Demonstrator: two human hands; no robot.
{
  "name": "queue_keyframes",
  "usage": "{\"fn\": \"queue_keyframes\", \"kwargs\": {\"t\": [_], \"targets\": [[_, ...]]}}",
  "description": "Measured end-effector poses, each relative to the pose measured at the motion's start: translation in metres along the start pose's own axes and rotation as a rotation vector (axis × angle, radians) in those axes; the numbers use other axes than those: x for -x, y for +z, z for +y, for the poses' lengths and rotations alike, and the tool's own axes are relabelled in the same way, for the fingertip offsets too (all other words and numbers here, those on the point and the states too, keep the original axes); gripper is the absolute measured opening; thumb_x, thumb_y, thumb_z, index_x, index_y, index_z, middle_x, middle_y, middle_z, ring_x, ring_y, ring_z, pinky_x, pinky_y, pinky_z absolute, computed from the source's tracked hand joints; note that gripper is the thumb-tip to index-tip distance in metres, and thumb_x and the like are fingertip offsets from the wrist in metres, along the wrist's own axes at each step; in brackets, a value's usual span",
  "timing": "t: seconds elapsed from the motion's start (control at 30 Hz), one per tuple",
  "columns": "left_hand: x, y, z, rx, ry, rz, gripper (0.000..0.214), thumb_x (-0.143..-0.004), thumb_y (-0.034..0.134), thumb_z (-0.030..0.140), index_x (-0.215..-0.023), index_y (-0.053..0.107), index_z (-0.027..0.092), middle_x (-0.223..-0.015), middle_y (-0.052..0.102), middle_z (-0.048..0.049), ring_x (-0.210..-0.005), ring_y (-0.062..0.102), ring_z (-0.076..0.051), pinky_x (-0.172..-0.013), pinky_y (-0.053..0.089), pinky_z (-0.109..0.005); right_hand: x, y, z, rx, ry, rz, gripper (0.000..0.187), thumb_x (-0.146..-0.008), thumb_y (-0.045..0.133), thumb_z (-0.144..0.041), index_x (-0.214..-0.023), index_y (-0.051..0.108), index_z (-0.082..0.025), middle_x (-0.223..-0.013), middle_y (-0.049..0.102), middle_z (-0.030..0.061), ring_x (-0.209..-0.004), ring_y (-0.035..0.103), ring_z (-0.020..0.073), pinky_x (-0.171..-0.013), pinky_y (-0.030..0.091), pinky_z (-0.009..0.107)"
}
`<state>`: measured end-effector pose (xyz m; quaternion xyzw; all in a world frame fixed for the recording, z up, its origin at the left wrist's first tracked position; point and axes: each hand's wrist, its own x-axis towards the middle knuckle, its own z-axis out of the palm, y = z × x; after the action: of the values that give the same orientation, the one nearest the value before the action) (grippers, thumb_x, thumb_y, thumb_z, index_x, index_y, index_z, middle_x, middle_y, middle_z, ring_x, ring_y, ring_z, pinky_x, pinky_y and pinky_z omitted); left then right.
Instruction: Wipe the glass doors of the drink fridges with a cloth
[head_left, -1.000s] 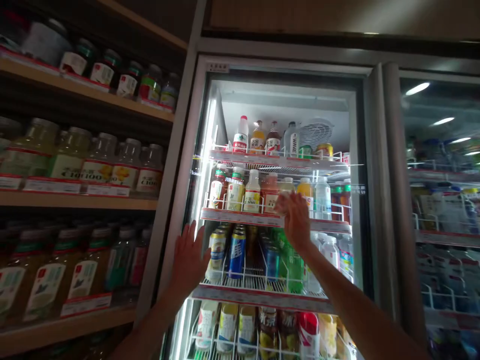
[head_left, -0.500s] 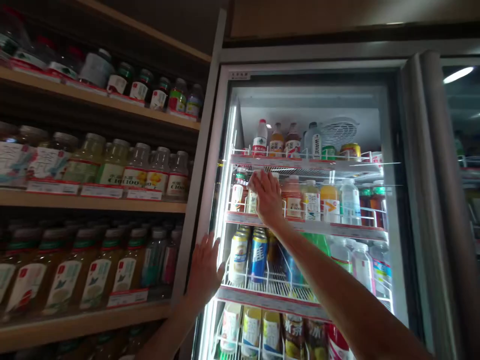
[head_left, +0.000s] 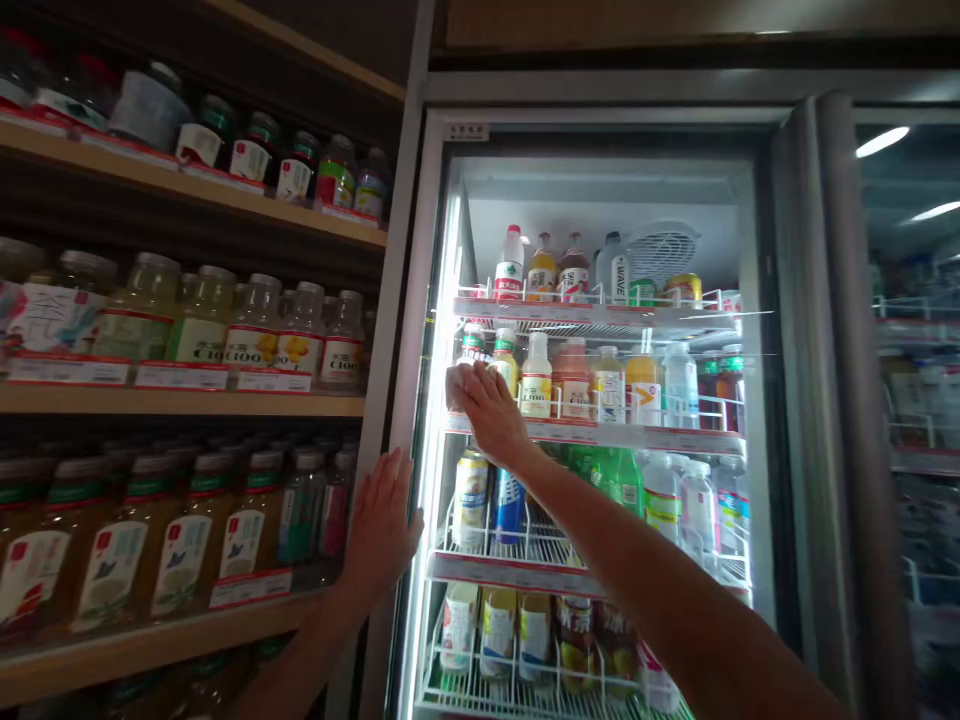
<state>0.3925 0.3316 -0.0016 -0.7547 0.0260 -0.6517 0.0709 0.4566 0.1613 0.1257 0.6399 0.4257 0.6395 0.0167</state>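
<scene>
My right hand (head_left: 491, 415) reaches up to the glass door (head_left: 592, 180) of a lit drinks fridge. Its fingers press a pale, crumpled cloth (head_left: 455, 388) against the glass near the left edge, in front of the second shelf. My left hand (head_left: 382, 525) lies lower down, fingers spread flat on the grey door frame (head_left: 409, 400), holding nothing. Behind the glass stand bottles, among them a red-capped water bottle (head_left: 510, 265), a C100 bottle (head_left: 535, 380) and a blue can (head_left: 510, 505).
To the left, wooden shelves (head_left: 300, 405) carry rows of bottled drinks, with price strips (head_left: 251, 588) along their edges. A tall metal door handle (head_left: 832, 400) runs down the right side. Beyond it is another glass door (head_left: 911, 260) with reflected lights.
My right hand has moved left across the glass with the cloth, towards the door's left edge. My left hand stays flat on the frame. The view has shifted slightly.
</scene>
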Motion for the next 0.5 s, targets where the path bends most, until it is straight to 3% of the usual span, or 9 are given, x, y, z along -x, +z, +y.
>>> {"fn": "queue_keyframes", "kwargs": {"t": [0.07, 0.13, 0.17, 0.3, 0.37, 0.43, 0.5], "targets": [[-0.004, 0.005, 0.007, 0.028, 0.022, 0.018, 0.057, -0.079, 0.043, 0.018, -0.134, 0.030, 0.012, -0.140, 0.037, -0.0193, -0.132, 0.031, -0.032, -0.102, 0.034, -0.050, 0.018, -0.004, 0.007, 0.018, -0.187, -0.037, 0.058, -0.084, 0.042, -0.010, -0.140, 0.031, -0.021, -0.144, 0.036, 0.0028, -0.136, 0.023, 0.0223, -0.111, 0.025, 0.042], [-0.008, 0.011, 0.014, 0.047, 0.033, 0.024, 0.054, -0.080, 0.043, 0.020, -0.132, 0.032, 0.013, -0.140, 0.037, -0.0189, -0.132, 0.031, -0.032, -0.102, 0.035, -0.050, 0.041, -0.013, 0.028, 0.049, -0.232, -0.041, 0.058, -0.085, 0.041, -0.011, -0.140, 0.029, -0.024, -0.143, 0.037, -0.0002, -0.136, 0.024, 0.0204, -0.111, 0.027, 0.041], [-0.010, 0.013, 0.018, 0.056, 0.033, 0.027, 0.053, -0.080, 0.043, 0.021, -0.132, 0.033, 0.013, -0.140, 0.037, -0.0184, -0.132, 0.031, -0.032, -0.102, 0.035, -0.051, 0.052, -0.019, 0.045, 0.075, -0.161, -0.011, 0.058, -0.086, 0.040, -0.011, -0.141, 0.028, -0.025, -0.143, 0.037, -0.0001, -0.136, 0.023, 0.0208, -0.110, 0.027, 0.043], [-0.025, 0.021, 0.042, 0.123, 0.035, 0.072, 0.052, -0.082, 0.042, 0.023, -0.133, 0.033, 0.016, -0.140, 0.037, -0.0165, -0.132, 0.032, -0.032, -0.103, 0.033, -0.052, 0.079, -0.056, 0.139, 0.198, 0.374, 0.256, 0.060, -0.084, 0.038, -0.011, -0.142, 0.027, -0.025, -0.145, 0.031, 0.0067, -0.135, 0.023, 0.0280, -0.105, 0.029, 0.054], [-0.041, 0.021, 0.064, 0.189, 0.058, 0.106, 0.052, -0.083, 0.043, 0.024, -0.133, 0.033, 0.016, -0.141, 0.037, -0.0159, -0.133, 0.030, -0.030, -0.104, 0.032, -0.051, 0.088, -0.068, 0.166, 0.229, 0.523, 0.358, 0.062, -0.083, 0.038, -0.012, -0.142, 0.026, -0.023, -0.147, 0.027, 0.0091, -0.135, 0.022, 0.0300, -0.105, 0.029, 0.057], [-0.064, 0.021, 0.096, 0.296, 0.083, 0.124, 0.051, -0.085, 0.042, 0.024, -0.135, 0.032, 0.017, -0.142, 0.036, -0.0150, -0.134, 0.028, -0.028, -0.106, 0.032, -0.050, 0.095, -0.068, 0.165, 0.210, 0.495, 0.351, 0.065, -0.082, 0.036, -0.010, -0.144, 0.020, -0.023, -0.148, 0.024, 0.0089, -0.137, 0.020, 0.0282, -0.106, 0.027, 0.056], [-0.091, 0.019, 0.136, 0.454, 0.096, 0.123, 0.051, -0.087, 0.039, 0.024, -0.137, 0.029, 0.018, -0.143, 0.034, -0.0137, -0.134, 0.029, -0.025, -0.106, 0.033, -0.047, 0.101, -0.061, 0.147, 0.139, 0.365, 0.268, 0.068, -0.083, 0.034, -0.009, -0.145, 0.012, -0.022, -0.148, 0.024, 0.0087, -0.139, 0.015, 0.0248, -0.109, 0.026, 0.052]]}}
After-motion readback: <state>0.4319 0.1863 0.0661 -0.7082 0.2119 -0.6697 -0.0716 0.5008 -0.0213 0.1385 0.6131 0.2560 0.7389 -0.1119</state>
